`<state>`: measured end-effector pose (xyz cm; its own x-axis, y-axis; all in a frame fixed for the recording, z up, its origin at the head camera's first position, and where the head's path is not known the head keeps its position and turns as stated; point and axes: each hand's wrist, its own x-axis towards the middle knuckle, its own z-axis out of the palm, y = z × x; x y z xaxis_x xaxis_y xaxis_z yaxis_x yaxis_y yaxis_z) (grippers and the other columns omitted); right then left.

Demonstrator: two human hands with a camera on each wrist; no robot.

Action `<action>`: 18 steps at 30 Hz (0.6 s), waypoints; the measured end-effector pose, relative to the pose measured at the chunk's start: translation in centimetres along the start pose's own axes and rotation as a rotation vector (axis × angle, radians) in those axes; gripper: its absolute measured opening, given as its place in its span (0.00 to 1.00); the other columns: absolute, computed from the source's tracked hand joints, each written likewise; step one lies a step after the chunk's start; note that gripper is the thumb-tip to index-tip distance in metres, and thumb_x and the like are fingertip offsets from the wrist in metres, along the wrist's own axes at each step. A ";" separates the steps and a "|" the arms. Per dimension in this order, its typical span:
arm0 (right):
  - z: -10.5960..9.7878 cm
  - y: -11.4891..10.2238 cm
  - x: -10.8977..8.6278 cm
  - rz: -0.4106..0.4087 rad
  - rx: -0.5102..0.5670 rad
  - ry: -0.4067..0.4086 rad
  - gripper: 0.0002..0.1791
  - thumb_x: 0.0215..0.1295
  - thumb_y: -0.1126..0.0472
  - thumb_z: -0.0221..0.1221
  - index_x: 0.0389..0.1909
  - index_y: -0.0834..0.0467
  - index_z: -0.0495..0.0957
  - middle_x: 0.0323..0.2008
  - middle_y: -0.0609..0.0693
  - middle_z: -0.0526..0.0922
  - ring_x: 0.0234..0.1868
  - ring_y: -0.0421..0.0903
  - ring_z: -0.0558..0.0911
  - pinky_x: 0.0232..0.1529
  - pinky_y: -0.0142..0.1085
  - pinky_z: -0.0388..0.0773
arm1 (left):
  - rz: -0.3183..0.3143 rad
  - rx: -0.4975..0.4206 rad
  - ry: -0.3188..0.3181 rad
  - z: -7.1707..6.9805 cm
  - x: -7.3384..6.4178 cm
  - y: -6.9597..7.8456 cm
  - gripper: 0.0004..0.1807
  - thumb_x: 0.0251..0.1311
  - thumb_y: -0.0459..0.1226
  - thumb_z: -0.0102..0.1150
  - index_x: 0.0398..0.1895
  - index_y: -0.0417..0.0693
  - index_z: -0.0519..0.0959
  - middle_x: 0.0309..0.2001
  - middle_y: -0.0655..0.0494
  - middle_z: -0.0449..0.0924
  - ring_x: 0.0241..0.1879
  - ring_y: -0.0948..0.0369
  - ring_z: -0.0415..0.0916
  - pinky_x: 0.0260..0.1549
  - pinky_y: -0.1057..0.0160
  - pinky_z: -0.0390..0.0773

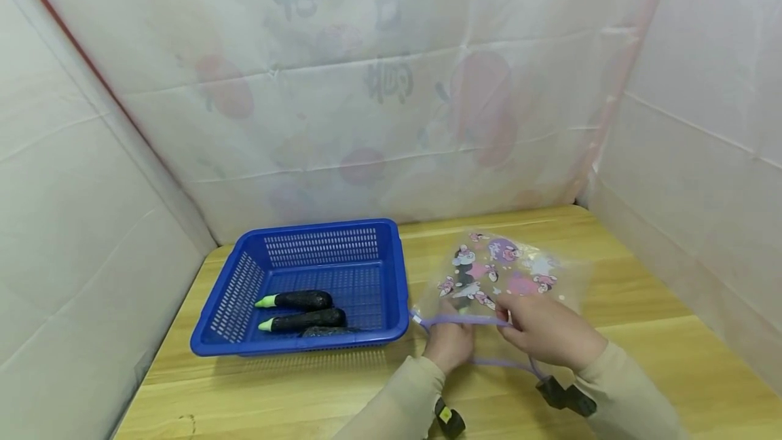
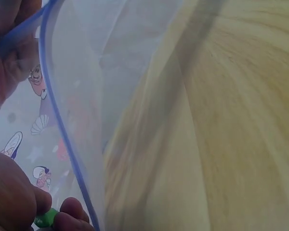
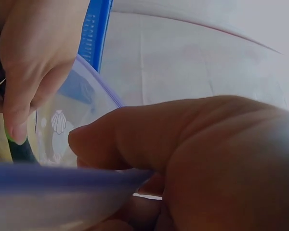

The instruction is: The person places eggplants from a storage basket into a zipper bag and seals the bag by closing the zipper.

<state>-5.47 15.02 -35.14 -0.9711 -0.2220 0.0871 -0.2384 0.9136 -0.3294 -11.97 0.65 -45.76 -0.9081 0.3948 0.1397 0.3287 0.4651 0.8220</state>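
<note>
A clear zip bag [image 1: 522,282] with pink and purple cartoon prints and a purple zip edge lies on the table at the right. My right hand [image 1: 550,330] pinches that edge between thumb and fingers, and the mouth stands apart. Reaching into the mouth, my left hand [image 1: 451,345] holds a dark eggplant [image 3: 23,151] by its green stem end [image 2: 46,219]. The eggplant's body shows only dimly through the printed film in the head view. Left of the bag, several similar eggplants [image 1: 308,320] lie in a blue basket [image 1: 400,277].
The basket's right rim stands close beside the bag's left corner. Beneath everything is a wooden table [image 1: 647,331]. Pale printed sheeting [image 1: 427,121] hangs behind the table and along both sides.
</note>
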 end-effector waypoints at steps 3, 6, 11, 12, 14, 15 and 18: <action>0.0 -0.1 0.0 -0.010 0.011 0.001 0.10 0.58 0.62 0.61 0.26 0.46 0.71 0.18 0.36 0.67 0.18 0.32 0.64 0.19 0.29 0.64 | -0.022 -0.021 -0.010 0.1 0.1 0.1 0.11 0.62 0.33 0.54 0.45 0.39 0.68 0.34 0.44 0.79 0.40 0.48 0.80 0.42 0.53 0.78; -0.1 -0.3 0.0 -0.017 0.016 0.007 0.10 0.59 0.63 0.61 0.26 0.46 0.71 0.18 0.36 0.67 0.18 0.32 0.65 0.18 0.29 0.64 | -0.041 -0.020 -0.040 0.1 0.1 0.1 0.11 0.63 0.35 0.54 0.46 0.41 0.69 0.35 0.46 0.79 0.42 0.49 0.79 0.43 0.54 0.77; 0.0 -0.4 -0.1 -0.036 0.006 0.031 0.11 0.58 0.63 0.62 0.25 0.46 0.70 0.19 0.36 0.66 0.20 0.32 0.64 0.19 0.28 0.65 | -0.018 -0.033 -0.108 0.1 0.2 0.3 0.06 0.67 0.39 0.52 0.40 0.46 0.73 0.34 0.51 0.78 0.42 0.53 0.78 0.44 0.57 0.76; 0.1 -0.5 -0.1 -0.045 0.008 0.035 0.11 0.58 0.64 0.62 0.25 0.46 0.71 0.19 0.36 0.66 0.20 0.32 0.64 0.19 0.28 0.65 | -0.004 -0.029 -0.125 0.0 0.2 0.3 0.07 0.68 0.40 0.52 0.37 0.46 0.74 0.33 0.51 0.78 0.41 0.55 0.78 0.43 0.58 0.77; 0.1 -0.6 -0.1 -0.058 0.011 0.037 0.11 0.58 0.64 0.61 0.25 0.46 0.70 0.19 0.36 0.65 0.20 0.32 0.64 0.19 0.28 0.64 | 0.000 -0.002 -0.167 -0.1 0.1 0.4 0.11 0.69 0.42 0.50 0.32 0.47 0.76 0.33 0.51 0.80 0.40 0.57 0.79 0.42 0.60 0.76; 0.1 -0.6 -0.1 -0.064 0.010 0.039 0.11 0.57 0.64 0.61 0.25 0.46 0.70 0.19 0.36 0.65 0.20 0.32 0.64 0.19 0.28 0.64 | 0.000 0.018 -0.191 -0.2 0.1 0.4 0.13 0.69 0.43 0.49 0.33 0.46 0.78 0.35 0.50 0.82 0.40 0.57 0.79 0.42 0.60 0.76; 0.1 -0.8 -0.3 -0.077 0.006 0.046 0.12 0.57 0.65 0.61 0.25 0.46 0.70 0.19 0.35 0.65 0.20 0.31 0.63 0.19 0.28 0.64 | -0.007 0.079 -0.262 -0.5 -0.2 0.6 0.18 0.71 0.48 0.46 0.41 0.46 0.82 0.44 0.51 0.83 0.46 0.56 0.79 0.45 0.60 0.76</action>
<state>-5.02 14.34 -34.98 -0.9487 -0.2751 0.1558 -0.3123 0.8923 -0.3259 -11.71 0.50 -45.00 -0.8158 0.5780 -0.0217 0.3513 0.5250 0.7752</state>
